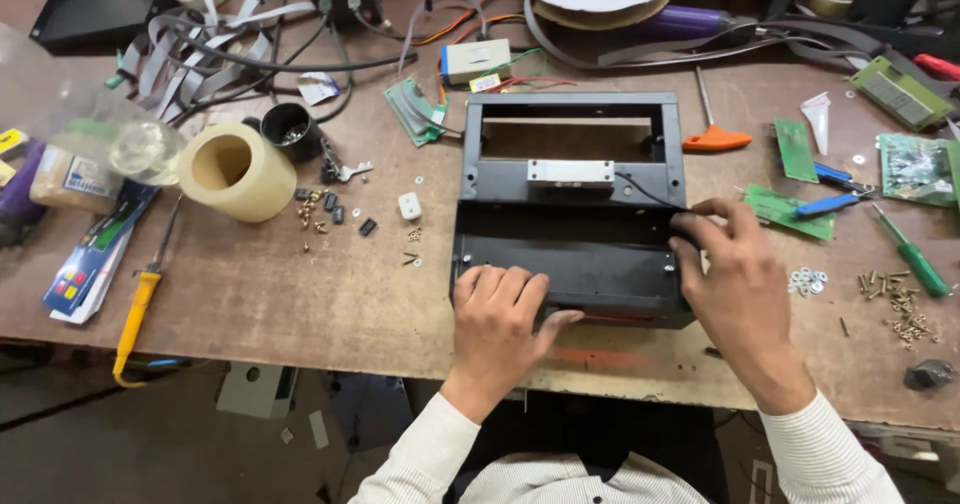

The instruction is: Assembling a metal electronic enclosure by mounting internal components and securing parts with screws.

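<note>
A black metal frame housing [570,179] lies flat on the brown workbench [300,294], with a silver bar [570,171] across its middle. My left hand [500,314] presses on the housing's near edge, fingers curled over it. At the housing's right side, my right hand [735,269] pinches a thin black wire [650,196] that runs from the silver bar.
A roll of tan tape [237,171] and a small black cup [288,127] sit at the left, with loose screws nearby. A yellow-handled screwdriver [140,309] lies near the front edge. Green circuit boards [795,149], blue-handled pliers [830,202], washers [807,282] and screws [900,309] crowd the right.
</note>
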